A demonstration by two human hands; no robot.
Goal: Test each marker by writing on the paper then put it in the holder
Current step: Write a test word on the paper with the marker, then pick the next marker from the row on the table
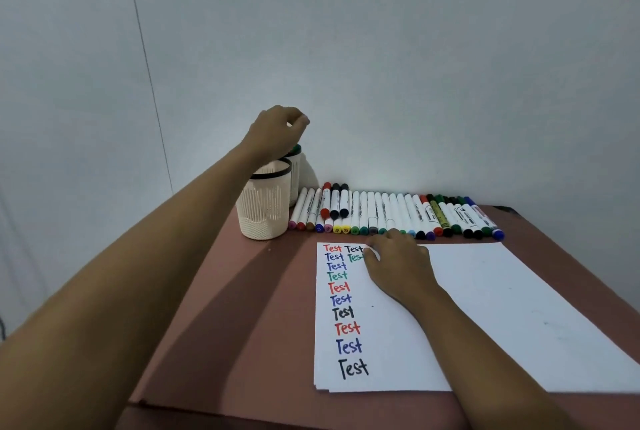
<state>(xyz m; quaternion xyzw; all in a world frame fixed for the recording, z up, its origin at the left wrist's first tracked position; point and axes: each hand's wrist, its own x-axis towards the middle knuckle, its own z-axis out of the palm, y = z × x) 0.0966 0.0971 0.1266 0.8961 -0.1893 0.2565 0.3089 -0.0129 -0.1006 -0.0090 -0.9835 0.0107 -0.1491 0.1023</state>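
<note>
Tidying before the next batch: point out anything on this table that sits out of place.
Three markers, one red-capped and two black-capped, lie on top of the row of markers near its left end, not in line with it. The sheets of the paper stack fan slightly at its near left corner.

We read "Test" handwritten on the paper (381,343): ten down the left column in red, blue, green, black. Two more beside the top, the green one partly under the right hand (398,266). Print on the markers (381,214) is too small to read.
</note>
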